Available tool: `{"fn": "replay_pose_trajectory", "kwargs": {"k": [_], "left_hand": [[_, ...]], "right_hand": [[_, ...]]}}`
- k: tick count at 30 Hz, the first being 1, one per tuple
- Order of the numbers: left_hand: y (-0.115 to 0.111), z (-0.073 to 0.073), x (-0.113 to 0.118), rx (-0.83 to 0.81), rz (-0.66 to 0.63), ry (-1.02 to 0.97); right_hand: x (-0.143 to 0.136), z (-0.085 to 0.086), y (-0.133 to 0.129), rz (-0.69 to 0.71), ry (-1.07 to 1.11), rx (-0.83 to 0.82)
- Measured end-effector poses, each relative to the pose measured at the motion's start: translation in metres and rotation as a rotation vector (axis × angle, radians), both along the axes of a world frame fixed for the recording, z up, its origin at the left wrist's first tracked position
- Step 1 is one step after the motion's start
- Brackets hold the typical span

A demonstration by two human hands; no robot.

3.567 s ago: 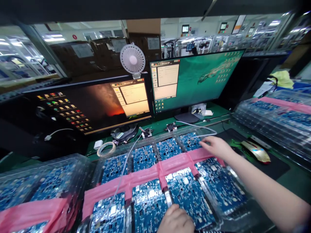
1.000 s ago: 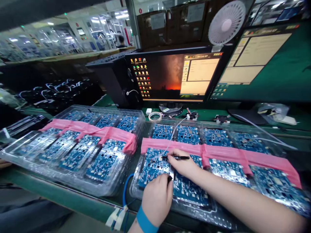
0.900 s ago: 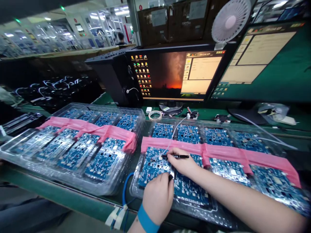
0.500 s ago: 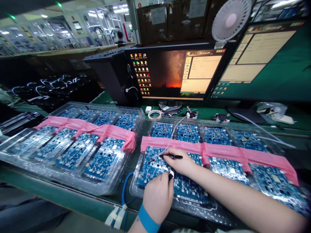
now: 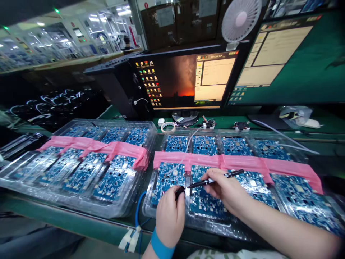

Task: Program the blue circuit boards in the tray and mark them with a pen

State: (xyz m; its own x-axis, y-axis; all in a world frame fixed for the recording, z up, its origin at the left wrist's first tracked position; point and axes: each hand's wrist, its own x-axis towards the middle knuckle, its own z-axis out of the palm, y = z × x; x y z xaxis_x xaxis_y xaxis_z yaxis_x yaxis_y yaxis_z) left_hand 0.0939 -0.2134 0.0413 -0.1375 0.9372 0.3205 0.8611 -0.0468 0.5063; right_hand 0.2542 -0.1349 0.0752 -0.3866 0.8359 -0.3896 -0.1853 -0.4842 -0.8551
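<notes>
My right hand (image 5: 228, 189) grips a black marker pen (image 5: 198, 183), its uncovered tip pointing left. Close to that tip, my left hand (image 5: 170, 212) pinches a small black pen cap (image 5: 179, 192); a slight gap appears between tip and cap. Both hands are over a clear plastic tray (image 5: 212, 227) holding several blue circuit boards (image 5: 161, 182). A pink strip (image 5: 203, 159) runs across the middle of that tray. One end of a thin white cable (image 5: 185, 149) lies on the front-left board, which my left hand partly covers.
To the left stands another clear tray (image 5: 115, 211) of boards, crossed by a pink strip (image 5: 99, 148). Behind are two monitors (image 5: 172, 79), a black computer case (image 5: 110, 90), a tape roll (image 5: 168, 127) and a white fan (image 5: 241, 19). A blue cable (image 5: 138, 208) hangs at the bench edge.
My right hand has lifted from the front-left board and moved right, bringing the pen tip near the cap. My left hand stays low, cap still held. The camera view shifted slightly.
</notes>
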Motion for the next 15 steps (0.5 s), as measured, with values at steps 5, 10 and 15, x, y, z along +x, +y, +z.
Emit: {"fn": "replay_pose_trajectory", "kwargs": {"k": [5, 10, 15], "left_hand": [[-0.003, 0.008, 0.006, 0.070, -0.166, 0.033], [-0.005, 0.018, 0.011, 0.037, -0.405, -0.028], [-0.006, 0.020, 0.007, -0.116, -0.484, -0.183]], "right_hand": [[-0.001, 0.001, -0.004, 0.122, -0.103, 0.073], [-0.003, -0.016, -0.023, 0.261, -0.057, 0.217], [-0.001, -0.018, -0.031, 0.348, -0.167, 0.568]]}}
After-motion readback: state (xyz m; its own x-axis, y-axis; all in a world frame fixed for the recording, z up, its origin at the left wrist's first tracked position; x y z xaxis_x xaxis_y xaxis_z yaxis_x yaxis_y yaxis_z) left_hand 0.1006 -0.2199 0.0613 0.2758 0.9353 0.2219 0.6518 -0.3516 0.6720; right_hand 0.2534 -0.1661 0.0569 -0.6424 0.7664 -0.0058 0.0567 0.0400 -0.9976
